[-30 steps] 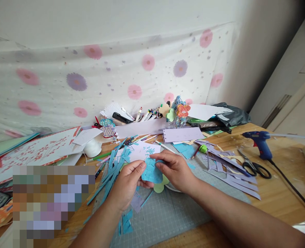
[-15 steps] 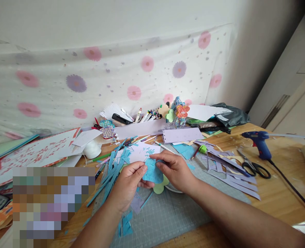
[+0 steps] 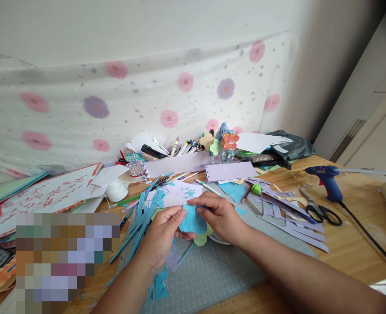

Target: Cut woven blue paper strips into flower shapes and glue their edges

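Note:
Between my hands is a blue paper cutout (image 3: 193, 221) with a rounded, wavy lower edge. My left hand (image 3: 167, 224) pinches its left side, thumb on top and fingers underneath. On the right edge, my right hand (image 3: 217, 213) has thumb and index finger closed on the paper. A light green flower-shaped paper (image 3: 202, 239) shows just below the cutout, partly covered by it. Beyond my fingers lies a pale sheet (image 3: 182, 192) with a blue blossom print. Blue paper strips (image 3: 140, 226) are heaped beside my left hand.
A grey cutting mat (image 3: 219, 270) lies under my hands. To the right are purple paper strips (image 3: 297, 222), black-handled scissors (image 3: 323, 214) and a blue glue gun (image 3: 328, 181) with its cord. A spool of white thread (image 3: 117, 190) and pens (image 3: 182, 148) stand farther back.
My right fingers have shifted slightly left along the top of the blue cutout, and the cutout has tilted a little. Both hands keep hold of it.

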Demonstrator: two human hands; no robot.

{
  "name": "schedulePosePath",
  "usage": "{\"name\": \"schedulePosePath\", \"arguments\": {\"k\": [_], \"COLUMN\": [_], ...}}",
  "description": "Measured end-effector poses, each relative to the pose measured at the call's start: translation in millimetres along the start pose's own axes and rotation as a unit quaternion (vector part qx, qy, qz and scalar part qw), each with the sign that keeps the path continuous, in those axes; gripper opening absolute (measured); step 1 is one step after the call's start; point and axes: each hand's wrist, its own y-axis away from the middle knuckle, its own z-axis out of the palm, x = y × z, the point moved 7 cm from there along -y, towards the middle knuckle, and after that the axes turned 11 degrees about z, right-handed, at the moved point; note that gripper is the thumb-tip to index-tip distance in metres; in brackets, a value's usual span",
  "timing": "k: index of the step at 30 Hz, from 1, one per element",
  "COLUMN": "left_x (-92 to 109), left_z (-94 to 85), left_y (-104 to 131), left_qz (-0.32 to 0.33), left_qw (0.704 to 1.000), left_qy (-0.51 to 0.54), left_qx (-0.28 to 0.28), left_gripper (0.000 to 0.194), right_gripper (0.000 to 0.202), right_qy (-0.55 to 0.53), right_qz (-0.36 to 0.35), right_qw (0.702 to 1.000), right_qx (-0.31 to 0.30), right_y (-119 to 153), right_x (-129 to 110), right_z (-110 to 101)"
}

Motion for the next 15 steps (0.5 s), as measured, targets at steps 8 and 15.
{"name": "schedulePosePath", "arguments": {"k": [8,15], "left_x": [3,5], "left_z": [-4.0,-2.7], "left_y": [2,0], "left_qz": [-0.011,0.003], "left_qw": [0.998,0.999], "left_qy": [0.037,0.031], "left_qx": [0.048,0.030], "left_gripper": [0.031,0.028], "right_gripper": [0.032,0.027], "right_qy": [-0.070,-0.066], "right_qz": [0.049,0.031], "right_qw": [0.995,0.995], "right_qx": [0.058,0.062], "right_y": [-2,-2], "right_x": [10,5], "right_z": [-8,-10]}}
